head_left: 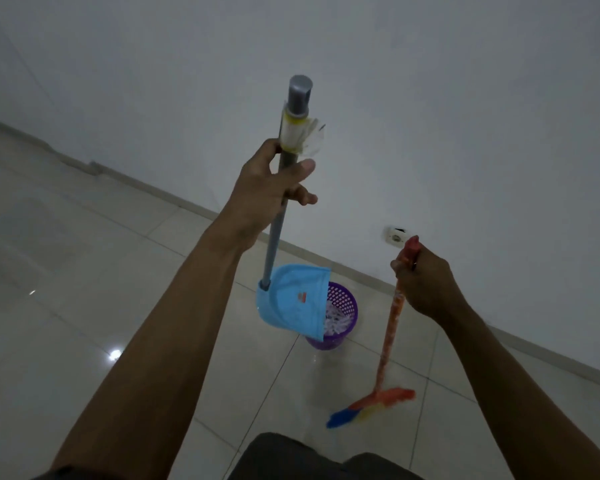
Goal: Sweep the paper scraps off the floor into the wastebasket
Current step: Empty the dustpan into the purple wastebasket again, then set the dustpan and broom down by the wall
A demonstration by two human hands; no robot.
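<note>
My left hand (269, 183) grips the grey pole (274, 233) of a light blue dustpan (297, 299), just below a plastic wrapper near the pole's top. The dustpan is lifted and tipped over the purple mesh wastebasket (343, 306), covering its left side. White paper scraps (336, 320) lie inside the basket. My right hand (426, 282) grips the top of an orange-handled broom (390, 334). Its red, yellow and blue bristles (371, 407) rest on the tiled floor to the right of the basket.
The white wall (430, 98) with a low skirting runs diagonally behind the basket. A wall socket (397, 236) sits low on the wall, above my right hand. Glossy pale floor tiles (66, 271) stretch to the left. My dark trousers (291, 459) show at the bottom.
</note>
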